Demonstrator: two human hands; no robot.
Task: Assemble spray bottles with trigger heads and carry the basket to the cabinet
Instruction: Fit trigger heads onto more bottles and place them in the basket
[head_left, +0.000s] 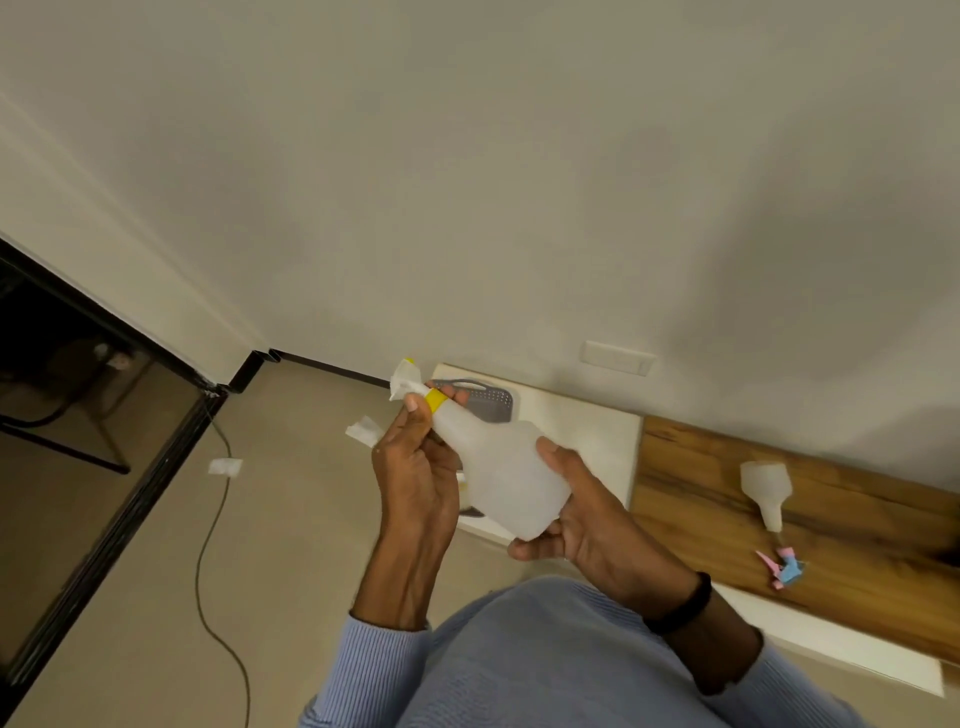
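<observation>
Item 1: translucent white plastic spray bottle (506, 478), held tilted in front of the person, neck pointing up and left. Yellow screw collar (435, 400) sat at the neck, with a blurred white trigger head (407, 379) above it. Left hand (415, 483) curled round neck and collar; right hand (587, 519) gripped the base. Item 2: grey perforated plastic basket (488, 402), behind the bottle. Item 3: 1 more translucent bottle (766, 486) lay on the brown wooden tabletop (857, 545), a pink-and-blue trigger head (784, 569) near its neck.

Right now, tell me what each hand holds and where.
Both hold one spray bottle: the left hand pinches its neck by the yellow collar; the right hand grips its base.
</observation>
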